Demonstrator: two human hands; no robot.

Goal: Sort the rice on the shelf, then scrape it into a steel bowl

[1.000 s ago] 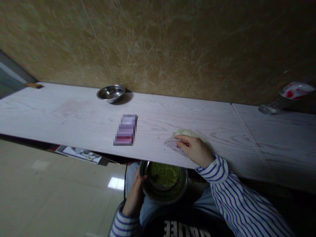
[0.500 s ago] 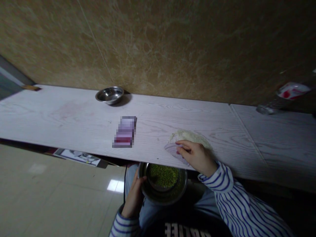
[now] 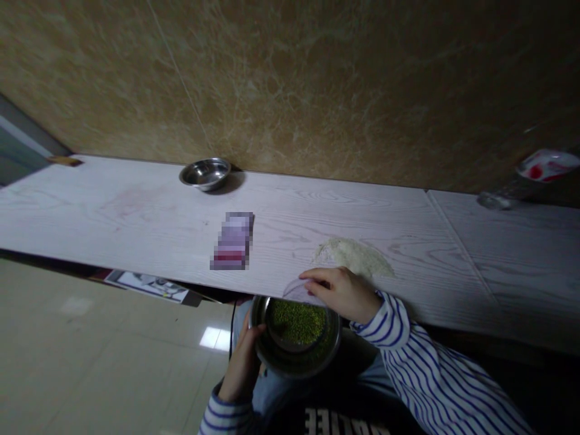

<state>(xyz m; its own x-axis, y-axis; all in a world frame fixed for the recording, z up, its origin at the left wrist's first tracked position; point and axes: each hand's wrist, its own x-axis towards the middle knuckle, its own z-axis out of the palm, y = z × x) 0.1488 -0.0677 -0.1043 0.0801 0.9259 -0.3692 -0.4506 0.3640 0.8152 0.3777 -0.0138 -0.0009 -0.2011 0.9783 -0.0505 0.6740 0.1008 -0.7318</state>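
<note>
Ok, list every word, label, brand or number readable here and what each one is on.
White block letters on the dark top: upside down and cut off by the frame, too unclear to quote.
Pixelated packet on the table: blurred, nothing readable.
Red-and-white wrapper at far right: too blurred to read.
Printed sheet below the table edge: too small to read.

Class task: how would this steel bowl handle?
The steel bowl likely feels heavy for its size, given the green grains in it. Its smooth side may be slippery, and it could tip, gripped on one side by the left hand.
</note>
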